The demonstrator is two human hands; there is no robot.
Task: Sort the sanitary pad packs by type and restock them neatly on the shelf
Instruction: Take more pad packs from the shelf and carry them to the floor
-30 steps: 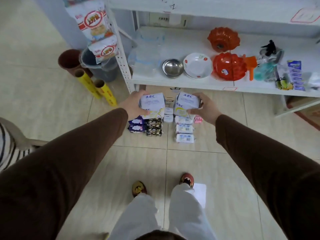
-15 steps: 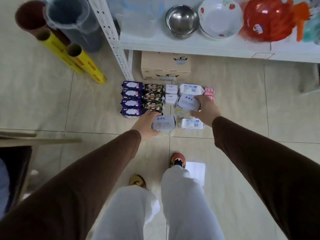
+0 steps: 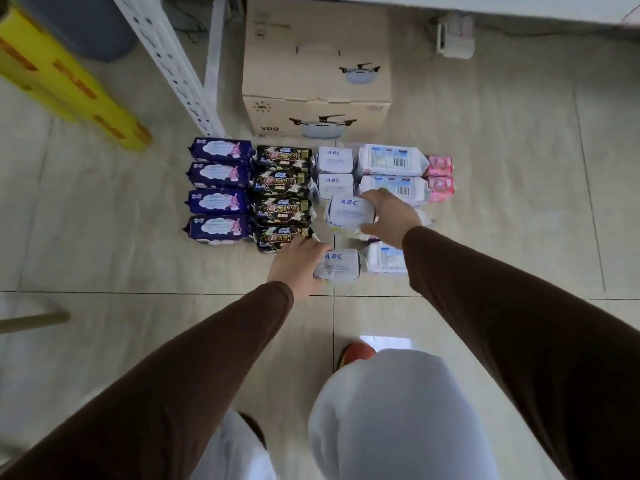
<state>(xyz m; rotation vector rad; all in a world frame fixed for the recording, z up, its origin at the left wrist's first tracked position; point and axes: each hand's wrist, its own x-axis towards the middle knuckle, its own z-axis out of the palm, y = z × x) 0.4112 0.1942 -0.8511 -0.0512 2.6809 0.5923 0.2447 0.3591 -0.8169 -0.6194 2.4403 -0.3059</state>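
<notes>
A: Report the near field.

B: Grey trouser legs (image 3: 398, 410) and a red shoe (image 3: 356, 353) stand on the tiled floor (image 3: 104, 265). Two brown sleeves reach forward from the bottom edge.

A: State of the left hand?

B: The left hand (image 3: 298, 266) grasps the near ABC pack (image 3: 339, 266); its fingers wrap the pack's left end. The pack sits at the near end of the white column, beside a barcode pack (image 3: 386, 258).

A: And the right hand?

B: The right hand (image 3: 391, 216) grasps the second ABC pack (image 3: 349, 213), fingers curled round its right side. This pack lies just beyond the first, next to the black packs (image 3: 282, 199).

A: Layout of the remaining stock?

B: Columns on the floor, left to right: four purple packs (image 3: 218, 190), four black packs, two more ABC packs (image 3: 335, 173), white barcode packs (image 3: 391, 161), two pink packs (image 3: 440, 178).

A: Far field?

B: A cardboard box (image 3: 317, 71) printed with a pot stands behind the rows, under the shelf. The white shelf upright (image 3: 173, 64) rises to its left, with yellow rolls (image 3: 69, 88) further left.
</notes>
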